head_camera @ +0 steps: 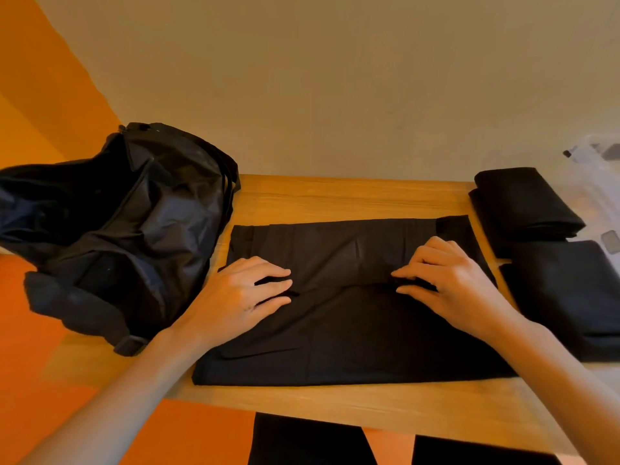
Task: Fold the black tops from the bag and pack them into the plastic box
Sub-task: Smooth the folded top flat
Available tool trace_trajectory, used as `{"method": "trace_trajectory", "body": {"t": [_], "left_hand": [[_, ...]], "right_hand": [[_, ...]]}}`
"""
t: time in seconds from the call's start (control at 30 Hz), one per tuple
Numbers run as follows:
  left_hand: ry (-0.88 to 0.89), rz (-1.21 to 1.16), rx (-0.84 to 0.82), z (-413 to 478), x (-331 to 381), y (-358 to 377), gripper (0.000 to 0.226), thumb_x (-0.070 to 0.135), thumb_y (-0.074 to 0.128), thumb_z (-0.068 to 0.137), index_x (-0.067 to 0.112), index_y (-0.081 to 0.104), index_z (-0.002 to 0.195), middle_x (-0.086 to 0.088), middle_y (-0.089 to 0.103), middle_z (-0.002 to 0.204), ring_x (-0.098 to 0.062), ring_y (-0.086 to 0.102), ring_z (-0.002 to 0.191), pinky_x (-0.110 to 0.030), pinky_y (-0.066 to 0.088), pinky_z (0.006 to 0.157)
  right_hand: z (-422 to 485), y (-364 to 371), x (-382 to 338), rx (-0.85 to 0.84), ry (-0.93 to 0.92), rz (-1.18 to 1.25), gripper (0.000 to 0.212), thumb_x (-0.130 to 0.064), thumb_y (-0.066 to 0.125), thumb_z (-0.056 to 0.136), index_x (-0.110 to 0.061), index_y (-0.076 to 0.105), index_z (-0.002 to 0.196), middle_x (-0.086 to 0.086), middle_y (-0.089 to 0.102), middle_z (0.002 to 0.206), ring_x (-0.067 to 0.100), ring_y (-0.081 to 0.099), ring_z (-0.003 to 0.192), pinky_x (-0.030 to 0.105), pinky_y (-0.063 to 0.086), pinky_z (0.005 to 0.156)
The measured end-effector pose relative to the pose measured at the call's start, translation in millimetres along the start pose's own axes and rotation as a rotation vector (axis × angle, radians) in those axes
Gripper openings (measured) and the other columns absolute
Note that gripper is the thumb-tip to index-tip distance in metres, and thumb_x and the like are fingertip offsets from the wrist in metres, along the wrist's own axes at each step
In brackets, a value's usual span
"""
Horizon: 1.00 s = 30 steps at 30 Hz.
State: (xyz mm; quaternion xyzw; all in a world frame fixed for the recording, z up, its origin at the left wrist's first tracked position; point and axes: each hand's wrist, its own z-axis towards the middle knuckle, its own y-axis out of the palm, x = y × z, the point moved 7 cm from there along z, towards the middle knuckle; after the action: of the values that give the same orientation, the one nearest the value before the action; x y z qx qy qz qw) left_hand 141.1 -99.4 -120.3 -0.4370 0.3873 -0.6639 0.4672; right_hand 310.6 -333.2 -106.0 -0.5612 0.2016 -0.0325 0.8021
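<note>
A black top (342, 333) lies flat in the middle of the wooden table (335, 196), its far part folded toward me. My left hand (241, 297) pinches the fold's edge at the left, thumb and fingers closed on the cloth. My right hand (449, 283) pinches the same edge at the right. The crumpled black bag (120, 223) sits open at the table's left end. Two folded black tops (523, 203) (570, 290) lie at the right. The clear plastic box (600, 182) stands behind them at the right edge, only partly in view.
A beige wall (335, 78) rises right behind the table. An orange floor (50, 330) shows to the left and below. My legs in black (302, 441) are under the table's near edge. A bare strip of wood runs along the near edge.
</note>
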Motion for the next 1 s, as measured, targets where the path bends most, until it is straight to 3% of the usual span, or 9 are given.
{"method": "trace_trajectory", "body": {"t": [0.07, 0.13, 0.23, 0.33, 0.47, 0.63, 0.7, 0.8, 1.0], "left_hand": [[-0.058, -0.003, 0.039, 4.5, -0.3, -2.4, 0.04, 0.04, 0.055, 0.102, 0.013, 0.073, 0.126, -0.001, 0.068, 0.129, -0.018, 0.062, 0.119, -0.043, 0.053, 0.095], [-0.148, -0.019, -0.003, 14.1, -2.1, -0.2, 0.052, 0.052, 0.045, 0.103, 0.019, 0.062, 0.141, 0.0, 0.054, 0.149, -0.018, 0.047, 0.14, -0.043, 0.044, 0.112], [-0.231, -0.014, -0.229, 29.2, -5.1, 17.0, 0.07, 0.07, 0.018, 0.099, 0.038, 0.021, 0.161, 0.008, 0.002, 0.172, -0.009, -0.007, 0.157, -0.028, 0.001, 0.124], [-0.25, 0.081, -0.399, 34.1, -7.9, 33.9, 0.073, 0.076, 0.001, 0.093, 0.046, -0.008, 0.159, 0.013, -0.027, 0.166, -0.007, -0.031, 0.151, -0.028, -0.016, 0.123], [-0.292, 0.102, -0.411, 29.8, -8.9, 38.4, 0.071, 0.077, -0.005, 0.091, 0.049, -0.014, 0.156, 0.013, -0.03, 0.165, -0.007, -0.033, 0.149, -0.032, -0.015, 0.125], [-0.384, 0.1, -0.271, 34.5, -11.3, 16.3, 0.067, 0.07, 0.01, 0.099, 0.045, -0.008, 0.159, 0.012, -0.028, 0.166, -0.003, -0.032, 0.149, -0.025, -0.018, 0.12], [-0.389, 0.134, -0.326, 31.7, -6.7, 25.8, 0.069, 0.071, 0.008, 0.099, 0.044, -0.012, 0.159, 0.009, -0.029, 0.166, -0.008, -0.031, 0.151, -0.03, -0.014, 0.124], [-0.388, 0.19, -0.357, 22.8, -1.5, 40.8, 0.074, 0.075, 0.0, 0.094, 0.042, -0.015, 0.159, 0.006, -0.027, 0.167, -0.014, -0.027, 0.153, -0.037, -0.008, 0.127], [-0.528, 0.221, -0.294, -17.5, 0.9, 28.7, 0.081, 0.076, -0.005, 0.092, 0.033, -0.018, 0.159, 0.004, -0.026, 0.167, -0.016, -0.026, 0.154, -0.036, -0.01, 0.125]], "right_hand": [[-5.4, 0.8, 6.3, 0.007, 0.013, -0.04, 0.026, -0.026, 0.073, 0.084, -0.019, 0.078, 0.109, -0.006, 0.064, 0.098, 0.015, 0.057, 0.092, 0.034, 0.049, 0.078], [-8.8, -0.7, 11.5, 0.048, 0.022, -0.062, 0.022, -0.018, 0.074, 0.084, -0.018, 0.078, 0.106, -0.004, 0.065, 0.099, 0.018, 0.058, 0.091, 0.032, 0.046, 0.078], [-8.5, -7.5, 11.0, 0.11, -0.01, -0.073, 0.018, -0.018, 0.067, 0.091, -0.016, 0.076, 0.107, -0.001, 0.067, 0.103, 0.021, 0.06, 0.094, 0.033, 0.046, 0.08], [-9.0, -15.3, 9.0, 0.104, -0.068, -0.081, 0.024, -0.026, 0.056, 0.098, -0.016, 0.076, 0.106, -0.004, 0.07, 0.104, 0.02, 0.062, 0.098, 0.037, 0.049, 0.082], [-12.9, -14.0, 15.4, -0.038, -0.111, -0.127, 0.014, -0.026, 0.069, 0.094, -0.025, 0.076, 0.106, -0.009, 0.068, 0.104, 0.017, 0.061, 0.099, 0.041, 0.051, 0.083], [-7.3, -27.1, 3.8, -0.029, 0.007, -0.038, 0.043, -0.05, 0.058, 0.093, -0.025, 0.07, 0.125, -0.008, 0.065, 0.125, 0.015, 0.055, 0.122, 0.036, 0.043, 0.101], [7.4, -18.1, -2.4, -0.057, 0.153, -0.041, 0.058, -0.058, 0.039, 0.1, -0.026, 0.053, 0.146, -0.003, 0.049, 0.153, 0.016, 0.037, 0.147, 0.035, 0.028, 0.118], [16.6, 28.0, 6.8, -0.34, 0.398, -0.11, 0.074, -0.071, 0.005, 0.096, -0.034, -0.004, 0.16, -0.008, -0.013, 0.167, 0.008, -0.021, 0.152, 0.03, -0.01, 0.123], [-1.0, 36.9, 33.2, -0.404, 0.574, -0.252, 0.079, -0.074, -0.016, 0.09, -0.031, -0.022, 0.156, -0.001, -0.025, 0.167, 0.014, -0.031, 0.149, 0.037, -0.018, 0.123]]}}
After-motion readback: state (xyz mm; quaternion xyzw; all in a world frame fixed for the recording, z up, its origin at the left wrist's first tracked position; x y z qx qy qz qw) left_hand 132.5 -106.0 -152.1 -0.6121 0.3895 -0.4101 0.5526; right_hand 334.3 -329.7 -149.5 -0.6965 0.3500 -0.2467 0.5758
